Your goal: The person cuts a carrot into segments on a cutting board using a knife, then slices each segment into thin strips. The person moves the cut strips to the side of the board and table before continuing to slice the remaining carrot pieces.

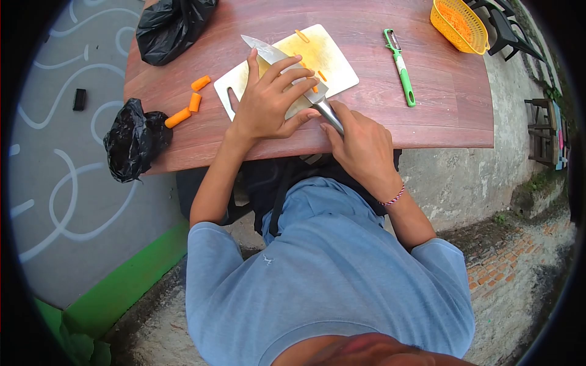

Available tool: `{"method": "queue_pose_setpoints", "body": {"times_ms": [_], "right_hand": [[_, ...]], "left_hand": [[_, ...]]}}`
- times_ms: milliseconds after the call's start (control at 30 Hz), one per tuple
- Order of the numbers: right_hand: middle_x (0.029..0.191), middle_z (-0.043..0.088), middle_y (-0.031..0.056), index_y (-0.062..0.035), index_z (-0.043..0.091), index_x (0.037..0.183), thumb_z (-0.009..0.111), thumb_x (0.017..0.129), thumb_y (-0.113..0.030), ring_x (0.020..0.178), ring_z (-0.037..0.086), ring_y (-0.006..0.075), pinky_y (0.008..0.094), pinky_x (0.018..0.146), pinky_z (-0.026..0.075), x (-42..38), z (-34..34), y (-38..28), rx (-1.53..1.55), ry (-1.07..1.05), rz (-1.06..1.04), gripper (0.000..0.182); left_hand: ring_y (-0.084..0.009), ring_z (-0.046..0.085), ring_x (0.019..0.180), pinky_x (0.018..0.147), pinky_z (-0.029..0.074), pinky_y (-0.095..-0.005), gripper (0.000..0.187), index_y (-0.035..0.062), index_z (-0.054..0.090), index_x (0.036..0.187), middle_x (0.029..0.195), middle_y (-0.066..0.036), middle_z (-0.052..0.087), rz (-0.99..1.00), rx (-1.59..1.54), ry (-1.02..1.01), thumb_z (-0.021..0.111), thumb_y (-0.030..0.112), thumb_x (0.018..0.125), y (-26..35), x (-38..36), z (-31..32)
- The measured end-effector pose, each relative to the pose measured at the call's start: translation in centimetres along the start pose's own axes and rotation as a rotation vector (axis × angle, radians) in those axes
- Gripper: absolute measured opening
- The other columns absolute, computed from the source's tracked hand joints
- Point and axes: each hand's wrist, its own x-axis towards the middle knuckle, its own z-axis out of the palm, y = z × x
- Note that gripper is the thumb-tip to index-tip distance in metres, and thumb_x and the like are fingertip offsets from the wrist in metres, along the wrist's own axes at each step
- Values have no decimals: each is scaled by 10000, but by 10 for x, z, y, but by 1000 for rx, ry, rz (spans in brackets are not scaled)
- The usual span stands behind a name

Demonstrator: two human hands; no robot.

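My right hand is wrapped round the metal handle of a kitchen knife, whose broad blade points to the far left over the white cutting board. Across the blade lies my left hand, its fingers spread and its fingertips near the blade's edge; it covers much of the blade. Small carrot strips lie on the board and beside the blade, and one longer strip rests near the board's far edge. Yellowish stains mark the board's surface.
Left of the board are three carrot pieces, by a crumpled black plastic bag. Another black bag sits farther back. On the right lie a green-and-white peeler and a yellow basket of shredded carrot.
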Motion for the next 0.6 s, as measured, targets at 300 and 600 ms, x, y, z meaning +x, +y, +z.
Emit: {"method": "queue_pose_setpoints", "body": {"times_ms": [300,600], "right_hand": [[845,717,164,-84,663,1245,759,945,-249,758,712,400,508,643,541,-4,3,-4,-6,-27,33,355],[820,706,199,-53,646,1234,688,998,-241,713,700,429,544,648,537,-10,-8,2,121,36,16,304]], "left_hand": [[-237,625,1321,1166,137,-840,585,172,779,1253,1319,25,742,47,59,-83,598,659,983,-14,2,19],[-312,573,1366,1180,227,-756,509,146,756,1272,1323,-27,705,-12,61,194,672,558,986,-10,24,-5]]}}
